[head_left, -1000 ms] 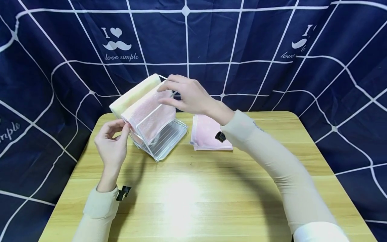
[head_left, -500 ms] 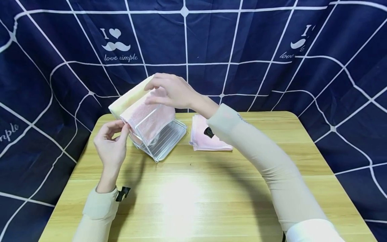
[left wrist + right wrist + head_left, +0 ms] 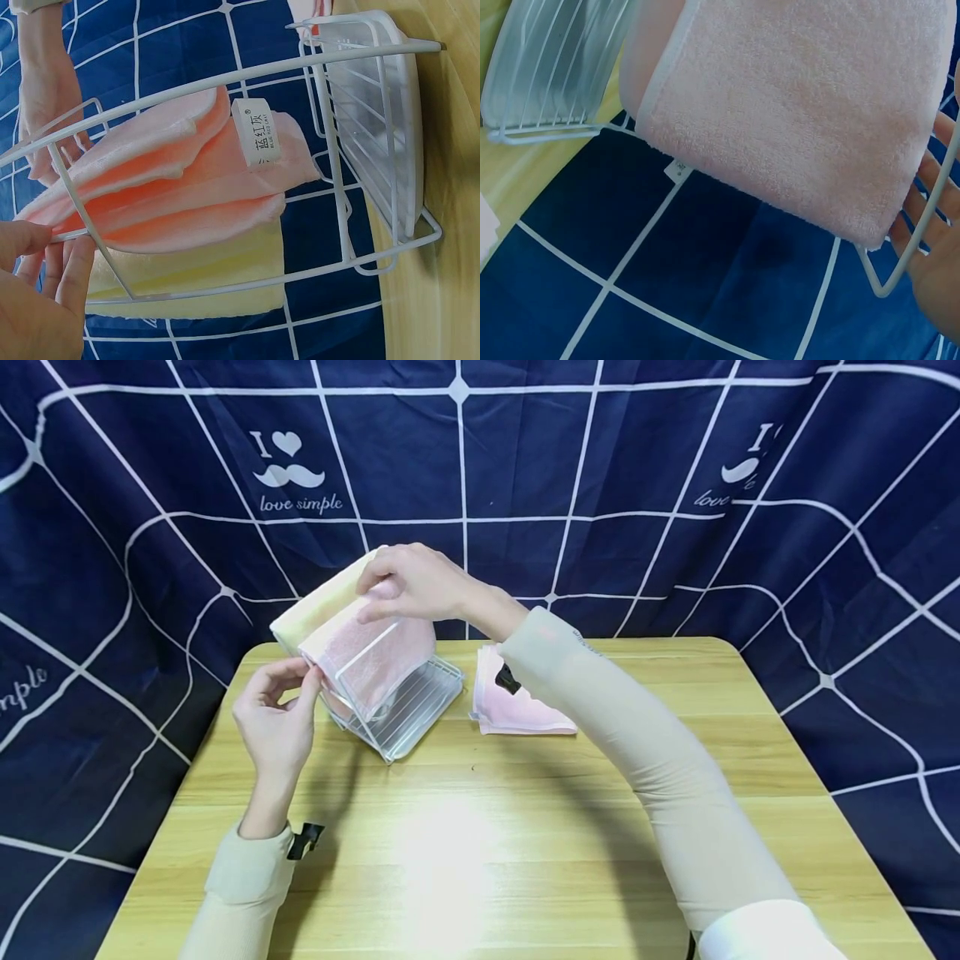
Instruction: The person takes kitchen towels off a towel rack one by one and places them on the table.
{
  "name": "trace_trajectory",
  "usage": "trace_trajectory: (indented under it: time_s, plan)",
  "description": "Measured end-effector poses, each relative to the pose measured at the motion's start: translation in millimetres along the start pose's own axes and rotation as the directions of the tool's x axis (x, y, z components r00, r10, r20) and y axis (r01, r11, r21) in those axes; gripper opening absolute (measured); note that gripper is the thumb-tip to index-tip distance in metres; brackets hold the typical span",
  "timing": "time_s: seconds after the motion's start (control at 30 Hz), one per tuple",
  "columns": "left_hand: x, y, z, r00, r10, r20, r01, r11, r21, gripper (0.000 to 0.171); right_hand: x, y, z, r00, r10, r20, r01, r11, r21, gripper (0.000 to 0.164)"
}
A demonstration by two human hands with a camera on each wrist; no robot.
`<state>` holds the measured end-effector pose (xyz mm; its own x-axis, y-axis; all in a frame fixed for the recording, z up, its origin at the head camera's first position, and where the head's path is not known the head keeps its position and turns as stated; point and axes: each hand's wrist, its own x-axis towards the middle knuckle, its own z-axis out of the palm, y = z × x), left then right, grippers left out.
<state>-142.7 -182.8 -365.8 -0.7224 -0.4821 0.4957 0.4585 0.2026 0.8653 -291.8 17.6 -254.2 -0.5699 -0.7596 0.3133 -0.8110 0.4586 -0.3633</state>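
Note:
In the head view a white wire rack (image 3: 365,647) stands on the table's left half. A pink towel (image 3: 367,652) hangs folded over one of its bars, and a yellow towel (image 3: 326,602) hangs behind it. My left hand (image 3: 279,718) pinches the pink towel's near edge at the bar, as the left wrist view confirms with thumb and fingers there. My right hand (image 3: 420,583) is at the towel's far end, thumb and fingers apart around the upper fold. The right wrist view has its relaxed fingers (image 3: 930,180) beside the towel's edge, partly hidden.
A folded pink cloth (image 3: 517,714) lies on the wooden table (image 3: 480,860) right of the rack, partly covered by my right sleeve. The rack's base holds a shallow tray (image 3: 427,693). A blue curtain (image 3: 525,460) with white lines surrounds the table.
My right hand has moved left along the top of the pink towel, and its thumb and fingers have come over the fold. The left hand has stayed at the near edge.

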Motion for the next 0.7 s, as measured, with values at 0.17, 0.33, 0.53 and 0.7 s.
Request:
trace_trajectory:
  time_s: [0.17, 0.33, 0.53, 0.7]
  plan:
    - [-0.6, 0.2, 0.0, 1.000, 0.002, -0.001, -0.002, 1.000, -0.001, 0.020, 2.8, 0.5, 5.4, 0.999, 0.034, 0.029, -0.034, 0.999, 0.011, 0.038]
    - [-1.1, 0.2, 0.3, 1.000, 0.003, -0.005, -0.003, 1.000, 0.000, 0.020, 3.8, 1.2, 9.0, 0.998, 0.051, 0.038, -0.052, 0.998, 0.033, 0.039]
    - [-1.1, 0.3, 1.3, 1.000, 0.002, -0.010, -0.002, 1.000, 0.003, 0.021, 5.7, 4.4, 9.2, 0.996, 0.086, 0.040, -0.088, 0.994, 0.068, 0.037]
    - [-0.6, 0.4, 1.9, 1.000, 0.008, -0.013, -0.007, 1.000, 0.014, 0.021, 7.4, 6.1, 9.4, 0.994, 0.101, 0.037, -0.105, 0.990, 0.099, 0.034]
